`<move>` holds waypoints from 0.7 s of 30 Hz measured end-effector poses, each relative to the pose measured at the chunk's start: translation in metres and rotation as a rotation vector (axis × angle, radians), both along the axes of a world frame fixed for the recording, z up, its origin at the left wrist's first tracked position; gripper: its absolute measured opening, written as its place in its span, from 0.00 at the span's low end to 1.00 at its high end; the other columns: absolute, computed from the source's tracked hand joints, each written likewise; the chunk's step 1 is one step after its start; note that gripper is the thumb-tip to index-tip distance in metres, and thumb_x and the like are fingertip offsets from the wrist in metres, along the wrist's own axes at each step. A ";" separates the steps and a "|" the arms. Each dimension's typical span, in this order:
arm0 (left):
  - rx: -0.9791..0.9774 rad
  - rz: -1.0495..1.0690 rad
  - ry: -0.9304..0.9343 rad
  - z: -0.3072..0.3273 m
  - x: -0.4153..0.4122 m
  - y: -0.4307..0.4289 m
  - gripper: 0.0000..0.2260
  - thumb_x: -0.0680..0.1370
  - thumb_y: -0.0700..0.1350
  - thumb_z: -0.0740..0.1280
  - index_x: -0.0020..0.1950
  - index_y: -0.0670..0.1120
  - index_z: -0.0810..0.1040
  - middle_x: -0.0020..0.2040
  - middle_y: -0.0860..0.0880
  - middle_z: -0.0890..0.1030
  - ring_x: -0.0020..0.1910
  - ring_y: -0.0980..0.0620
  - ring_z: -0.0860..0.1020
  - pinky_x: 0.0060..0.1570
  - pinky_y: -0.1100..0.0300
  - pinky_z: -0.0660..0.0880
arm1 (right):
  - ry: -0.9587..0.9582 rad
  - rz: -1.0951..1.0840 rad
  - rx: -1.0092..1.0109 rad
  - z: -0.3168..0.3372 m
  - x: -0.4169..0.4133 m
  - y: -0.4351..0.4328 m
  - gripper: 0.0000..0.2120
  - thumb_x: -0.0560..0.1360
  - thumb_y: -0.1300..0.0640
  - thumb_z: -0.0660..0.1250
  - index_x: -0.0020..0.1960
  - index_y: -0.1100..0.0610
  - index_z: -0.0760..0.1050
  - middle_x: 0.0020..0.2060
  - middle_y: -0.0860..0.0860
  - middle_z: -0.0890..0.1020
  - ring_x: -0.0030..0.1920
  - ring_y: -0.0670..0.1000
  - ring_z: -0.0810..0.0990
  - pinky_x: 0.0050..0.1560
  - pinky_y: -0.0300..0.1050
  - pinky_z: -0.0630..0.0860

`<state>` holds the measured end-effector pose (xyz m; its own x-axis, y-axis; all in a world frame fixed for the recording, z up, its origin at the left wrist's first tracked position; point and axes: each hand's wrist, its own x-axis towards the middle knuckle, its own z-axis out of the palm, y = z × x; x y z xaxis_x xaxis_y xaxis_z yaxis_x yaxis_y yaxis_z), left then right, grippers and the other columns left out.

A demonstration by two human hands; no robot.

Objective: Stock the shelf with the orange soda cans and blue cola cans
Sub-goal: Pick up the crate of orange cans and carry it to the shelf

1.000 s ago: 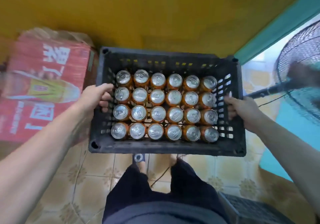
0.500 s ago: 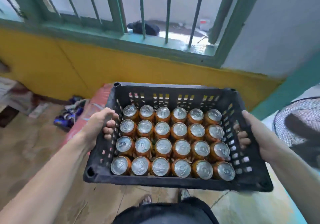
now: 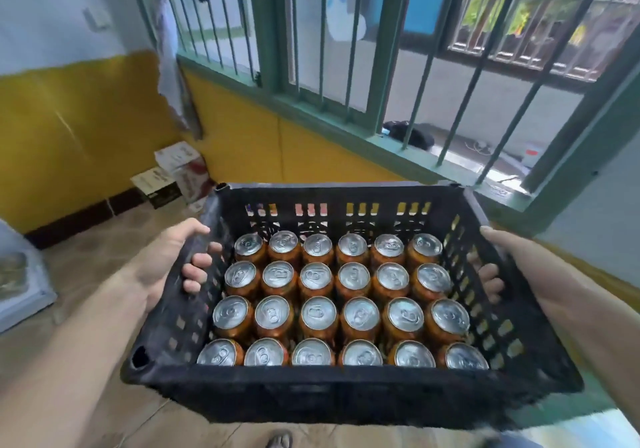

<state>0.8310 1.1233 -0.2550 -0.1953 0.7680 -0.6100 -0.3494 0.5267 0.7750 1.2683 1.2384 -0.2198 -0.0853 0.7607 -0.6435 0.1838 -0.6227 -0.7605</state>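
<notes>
Crate [image 3: 346, 395] of black slotted plastic is carried off the floor in front of the person, with one hand on each short side. Orange soda cans [image 3: 318, 312] stand upright inside it in four rows of six, silver tops up, packed touching one another and covering the crate's whole bottom. Left hand [image 3: 166, 264] is clamped on the left wall: thumb lies over the top rim, fingers are curled through the handle gap, and the fingertips show inside, just beside the second row of cans. Right hand [image 3: 502, 264] is clamped on the right wall the same way, thumb along the rim, curled fingers [image 3: 488, 274] seen through the slots. Hands are well apart, with the full crate between them. Ahead, beyond the far wall of the crate, a yellow wall [image 3: 86, 129] runs under a green barred window [image 3: 374, 49]. A dark bundle [image 3: 408, 134] lies on the sill beyond the bars. Cardboard boxes [image 3: 173, 177] are stacked on the floor [image 3: 104, 239] in the left corner, against the yellow wall. A white object [image 3: 20, 285] sits at the left edge; I cannot tell what it is. The crate hides most of the floor below it; only the tip of a foot [image 3: 278, 440] shows under its near wall.
</notes>
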 end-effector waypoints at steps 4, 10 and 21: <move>0.018 0.169 -0.009 0.006 -0.036 -0.063 0.13 0.74 0.55 0.64 0.47 0.46 0.70 0.31 0.53 0.61 0.21 0.57 0.59 0.21 0.67 0.57 | -0.021 0.187 0.032 0.019 -0.064 0.013 0.17 0.77 0.42 0.67 0.42 0.55 0.72 0.27 0.47 0.68 0.23 0.47 0.65 0.27 0.40 0.64; 0.042 0.429 0.048 0.019 -0.107 -0.162 0.12 0.76 0.54 0.63 0.46 0.45 0.70 0.30 0.52 0.61 0.19 0.57 0.58 0.19 0.68 0.56 | -0.018 0.482 0.092 0.033 -0.205 0.016 0.16 0.78 0.45 0.67 0.39 0.55 0.70 0.25 0.47 0.66 0.20 0.46 0.63 0.23 0.38 0.63; 0.029 0.907 0.166 0.034 -0.277 -0.393 0.11 0.76 0.54 0.64 0.42 0.47 0.70 0.27 0.54 0.62 0.19 0.57 0.57 0.21 0.68 0.54 | 0.049 0.955 0.187 0.025 -0.541 -0.091 0.13 0.78 0.50 0.67 0.39 0.54 0.71 0.26 0.47 0.64 0.20 0.46 0.62 0.21 0.39 0.61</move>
<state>0.5543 0.7300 -0.2211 -0.8132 0.2928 -0.5031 -0.5018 0.0853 0.8608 0.7268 1.1474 -0.1946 -0.7429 0.4468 -0.4985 0.5139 -0.0967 -0.8524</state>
